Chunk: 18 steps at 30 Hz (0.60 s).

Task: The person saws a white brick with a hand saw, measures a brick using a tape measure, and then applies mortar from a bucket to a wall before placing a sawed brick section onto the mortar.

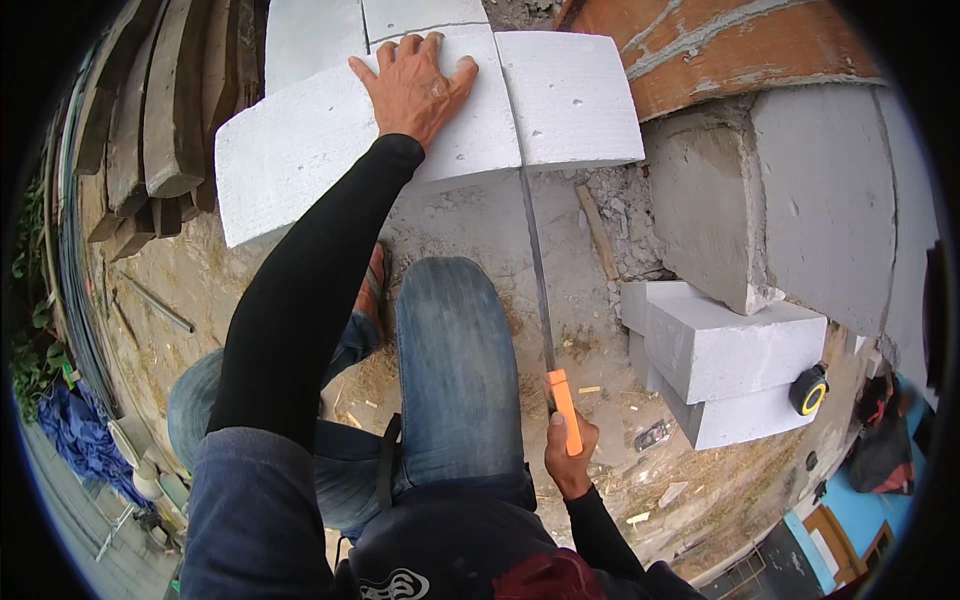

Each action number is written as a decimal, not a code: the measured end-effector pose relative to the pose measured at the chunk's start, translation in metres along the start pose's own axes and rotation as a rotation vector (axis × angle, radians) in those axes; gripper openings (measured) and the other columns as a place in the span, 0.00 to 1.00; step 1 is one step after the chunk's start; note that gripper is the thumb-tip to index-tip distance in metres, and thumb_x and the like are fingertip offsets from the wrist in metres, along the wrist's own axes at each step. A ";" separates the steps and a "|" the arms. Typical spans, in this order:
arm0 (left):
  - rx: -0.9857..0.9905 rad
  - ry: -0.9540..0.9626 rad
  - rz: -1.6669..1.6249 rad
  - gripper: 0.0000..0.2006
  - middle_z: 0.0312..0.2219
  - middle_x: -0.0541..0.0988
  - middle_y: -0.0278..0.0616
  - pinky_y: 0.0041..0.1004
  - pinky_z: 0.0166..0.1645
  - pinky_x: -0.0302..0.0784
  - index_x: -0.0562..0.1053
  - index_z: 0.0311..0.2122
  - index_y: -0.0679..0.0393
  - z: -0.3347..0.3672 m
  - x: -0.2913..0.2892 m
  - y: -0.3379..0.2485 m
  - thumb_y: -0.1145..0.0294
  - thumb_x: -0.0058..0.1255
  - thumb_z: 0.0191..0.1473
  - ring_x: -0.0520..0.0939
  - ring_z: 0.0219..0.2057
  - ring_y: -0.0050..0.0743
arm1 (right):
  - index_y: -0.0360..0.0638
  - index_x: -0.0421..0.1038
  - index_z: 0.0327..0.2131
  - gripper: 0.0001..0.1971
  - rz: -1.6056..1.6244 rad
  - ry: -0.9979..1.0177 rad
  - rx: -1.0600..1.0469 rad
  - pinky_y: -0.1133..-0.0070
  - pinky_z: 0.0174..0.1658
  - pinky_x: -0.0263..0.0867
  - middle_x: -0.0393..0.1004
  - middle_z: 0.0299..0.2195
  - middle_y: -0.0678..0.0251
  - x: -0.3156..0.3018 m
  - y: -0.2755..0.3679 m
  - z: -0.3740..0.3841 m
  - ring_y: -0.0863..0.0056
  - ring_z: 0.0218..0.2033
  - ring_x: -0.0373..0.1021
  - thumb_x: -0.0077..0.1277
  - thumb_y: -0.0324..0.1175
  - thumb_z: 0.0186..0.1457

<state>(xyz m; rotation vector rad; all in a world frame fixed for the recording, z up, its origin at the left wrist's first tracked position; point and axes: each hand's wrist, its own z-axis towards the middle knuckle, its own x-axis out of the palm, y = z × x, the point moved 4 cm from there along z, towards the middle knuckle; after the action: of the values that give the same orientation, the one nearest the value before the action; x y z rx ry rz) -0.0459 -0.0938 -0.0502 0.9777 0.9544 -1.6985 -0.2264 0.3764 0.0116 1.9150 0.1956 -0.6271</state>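
My left hand (420,88) lies with fingers spread on top of a long white aerated concrete block (310,150). A narrow cut runs across this block, and the blade of a handsaw (538,260) enters it at the near edge. Right of the cut is the block's shorter end part (570,100); whether the two parts are fully separated, I cannot tell. My right hand (570,462) is closed round the saw's orange handle, low and near my right knee. More white blocks (315,35) lie beyond and touch the long one.
Stacked timber beams (170,110) stand at the left. On the right, a white block pile (735,345) carries a yellow and black tape measure (808,389), near a grey wall (820,200). An orange-brown board (740,50) is at the back right. A wood strip (597,230) lies on the ground.
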 end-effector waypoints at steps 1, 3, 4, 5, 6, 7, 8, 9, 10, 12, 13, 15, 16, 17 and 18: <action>0.015 -0.005 -0.013 0.37 0.55 0.76 0.47 0.78 0.63 0.40 0.74 0.58 0.52 0.003 0.000 -0.004 0.33 0.45 0.54 0.68 0.62 0.53 | 0.33 0.72 0.27 0.13 0.051 -0.031 -0.032 0.76 0.23 0.62 0.66 0.15 0.61 0.005 0.017 0.021 0.76 0.16 0.67 0.49 0.32 0.61; 0.009 -0.009 -0.002 0.36 0.55 0.76 0.47 0.78 0.63 0.39 0.74 0.58 0.53 0.009 -0.004 -0.008 0.34 0.46 0.54 0.68 0.61 0.53 | 0.33 0.70 0.25 0.14 0.124 -0.061 -0.048 0.75 0.22 0.59 0.64 0.14 0.62 0.029 0.040 0.095 0.77 0.15 0.62 0.50 0.32 0.62; 0.012 -0.028 0.007 0.36 0.55 0.76 0.47 0.78 0.62 0.39 0.74 0.58 0.53 0.014 -0.004 -0.008 0.35 0.46 0.54 0.68 0.61 0.53 | 0.33 0.69 0.25 0.14 0.149 -0.058 -0.035 0.75 0.21 0.57 0.62 0.14 0.63 0.036 0.060 0.138 0.77 0.15 0.60 0.51 0.33 0.62; 0.015 -0.033 0.014 0.36 0.55 0.76 0.47 0.78 0.62 0.39 0.74 0.57 0.54 0.013 -0.003 -0.010 0.35 0.46 0.54 0.69 0.61 0.54 | 0.34 0.68 0.24 0.15 0.146 -0.079 -0.073 0.74 0.21 0.56 0.62 0.14 0.63 0.037 0.059 0.146 0.77 0.15 0.58 0.51 0.32 0.62; -0.009 0.017 -0.005 0.35 0.54 0.76 0.47 0.78 0.62 0.39 0.74 0.57 0.54 0.007 -0.001 -0.012 0.36 0.46 0.54 0.69 0.61 0.54 | 0.34 0.67 0.24 0.15 0.143 -0.103 -0.109 0.74 0.21 0.55 0.61 0.14 0.64 0.036 0.057 0.148 0.77 0.15 0.57 0.51 0.32 0.63; -0.023 0.032 -0.012 0.35 0.54 0.76 0.47 0.78 0.62 0.39 0.74 0.57 0.55 0.001 -0.003 -0.011 0.36 0.46 0.55 0.69 0.61 0.54 | 0.34 0.67 0.24 0.15 0.156 -0.072 -0.102 0.74 0.21 0.55 0.61 0.14 0.63 0.035 0.051 0.146 0.77 0.15 0.57 0.52 0.32 0.62; -0.023 0.045 -0.031 0.35 0.54 0.76 0.48 0.78 0.62 0.39 0.74 0.57 0.55 -0.003 -0.001 -0.006 0.36 0.46 0.55 0.68 0.61 0.54 | 0.34 0.68 0.24 0.14 0.168 -0.060 -0.090 0.74 0.21 0.56 0.62 0.14 0.63 0.038 0.046 0.144 0.77 0.16 0.57 0.52 0.32 0.62; -0.020 0.030 -0.042 0.35 0.54 0.76 0.48 0.78 0.62 0.39 0.74 0.57 0.55 0.008 -0.003 -0.001 0.36 0.46 0.55 0.68 0.61 0.54 | 0.35 0.68 0.24 0.14 0.176 -0.062 -0.053 0.74 0.22 0.58 0.62 0.14 0.63 0.041 0.038 0.121 0.78 0.16 0.58 0.53 0.32 0.61; -0.052 0.047 -0.016 0.34 0.54 0.75 0.48 0.78 0.62 0.38 0.74 0.57 0.55 0.008 -0.001 0.001 0.37 0.46 0.55 0.68 0.61 0.53 | 0.35 0.68 0.24 0.14 0.162 -0.070 -0.059 0.75 0.22 0.59 0.63 0.14 0.63 0.039 0.022 0.093 0.77 0.16 0.61 0.53 0.32 0.61; -0.053 0.055 -0.006 0.34 0.55 0.75 0.47 0.78 0.63 0.38 0.74 0.57 0.56 0.009 -0.007 -0.003 0.38 0.47 0.55 0.68 0.61 0.52 | 0.37 0.68 0.23 0.15 0.075 -0.055 -0.042 0.73 0.23 0.61 0.64 0.14 0.61 0.014 0.018 0.044 0.69 0.15 0.66 0.53 0.37 0.59; -0.063 0.078 -0.012 0.34 0.54 0.75 0.47 0.78 0.62 0.38 0.74 0.57 0.56 0.010 -0.009 -0.008 0.39 0.47 0.54 0.68 0.61 0.52 | 0.38 0.67 0.22 0.15 0.052 -0.060 -0.034 0.72 0.22 0.61 0.63 0.14 0.60 -0.002 0.028 0.025 0.63 0.14 0.66 0.52 0.36 0.59; -0.077 0.106 -0.003 0.33 0.54 0.75 0.48 0.78 0.63 0.37 0.73 0.57 0.56 0.009 -0.011 -0.016 0.41 0.48 0.55 0.68 0.60 0.52 | 0.39 0.67 0.22 0.16 0.016 -0.057 -0.032 0.71 0.20 0.61 0.63 0.13 0.61 -0.024 0.038 -0.011 0.61 0.13 0.65 0.51 0.39 0.59; -0.082 0.112 -0.001 0.33 0.54 0.75 0.48 0.78 0.63 0.37 0.73 0.57 0.56 0.012 -0.012 -0.018 0.42 0.48 0.55 0.68 0.60 0.52 | 0.39 0.67 0.21 0.17 0.017 -0.075 -0.083 0.70 0.20 0.60 0.62 0.13 0.62 -0.034 0.047 -0.039 0.61 0.12 0.65 0.51 0.41 0.59; -0.084 0.092 0.000 0.32 0.54 0.75 0.48 0.78 0.63 0.38 0.72 0.58 0.56 0.017 -0.016 -0.017 0.43 0.48 0.56 0.68 0.60 0.52 | 0.40 0.66 0.21 0.18 0.025 -0.091 -0.142 0.70 0.19 0.60 0.62 0.13 0.63 -0.042 0.056 -0.056 0.61 0.12 0.64 0.50 0.43 0.59; -0.086 0.086 -0.004 0.31 0.54 0.75 0.48 0.78 0.63 0.38 0.72 0.58 0.57 0.015 -0.016 -0.017 0.45 0.48 0.56 0.68 0.60 0.51 | 0.40 0.66 0.21 0.19 -0.017 -0.095 -0.202 0.70 0.19 0.60 0.62 0.13 0.63 -0.050 0.065 -0.058 0.62 0.12 0.64 0.50 0.44 0.59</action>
<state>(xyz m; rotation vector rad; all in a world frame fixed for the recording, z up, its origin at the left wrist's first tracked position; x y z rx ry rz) -0.0603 -0.0977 -0.0268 0.9983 1.0774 -1.6159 -0.2228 0.4080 0.1070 1.6871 0.2069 -0.6815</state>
